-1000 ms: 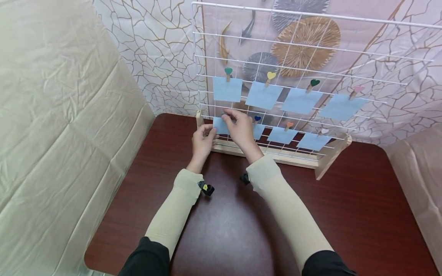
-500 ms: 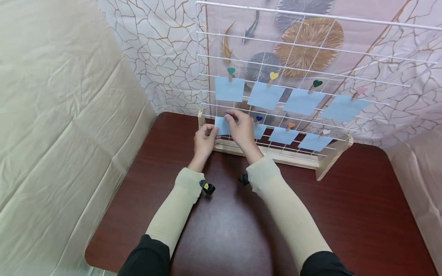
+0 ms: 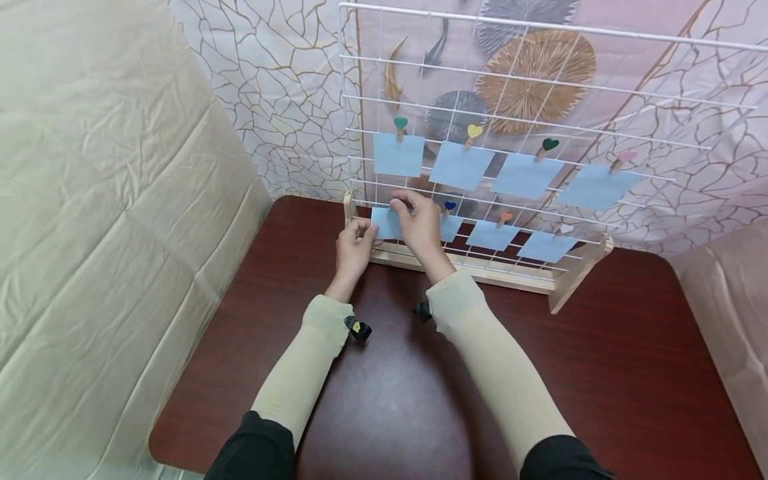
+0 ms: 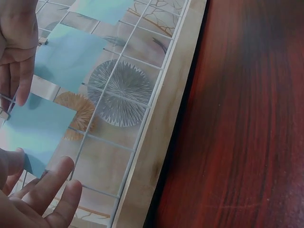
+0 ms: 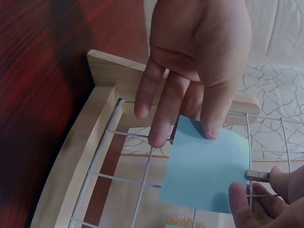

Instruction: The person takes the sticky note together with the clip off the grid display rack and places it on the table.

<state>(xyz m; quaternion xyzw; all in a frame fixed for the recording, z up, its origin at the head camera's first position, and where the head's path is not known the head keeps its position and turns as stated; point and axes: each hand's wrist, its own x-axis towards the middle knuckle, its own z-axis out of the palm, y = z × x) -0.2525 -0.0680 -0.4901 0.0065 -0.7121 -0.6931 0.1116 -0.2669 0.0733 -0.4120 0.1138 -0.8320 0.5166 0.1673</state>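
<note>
A white wire grid (image 3: 540,25) stands in a wooden base (image 3: 480,270) at the back of a dark red table (image 3: 600,373). My left hand (image 3: 366,231) pinches a light blue paper square (image 3: 385,223) at the grid's lower left corner. In the right wrist view its fingers (image 5: 161,123) lie against the paper (image 5: 209,175). My right hand (image 3: 401,202) pinches a small wooden clothespin (image 5: 258,175) at the paper's top edge, on a grid wire. The left wrist view shows the paper (image 4: 35,130) against the wires, above my left fingers (image 4: 52,190).
Several more blue squares (image 3: 398,155) hang in two rows on the grid, each under a heart-topped clothespin (image 3: 474,132). A patterned cloth (image 3: 288,100) hangs behind the grid and cream fabric (image 3: 108,200) drapes at the left. Pink fabric (image 3: 720,280) lies at the table's right.
The hands stay at the lower left paper. The view has shifted slightly and the left fingers have crept a little up the paper's edge.
</note>
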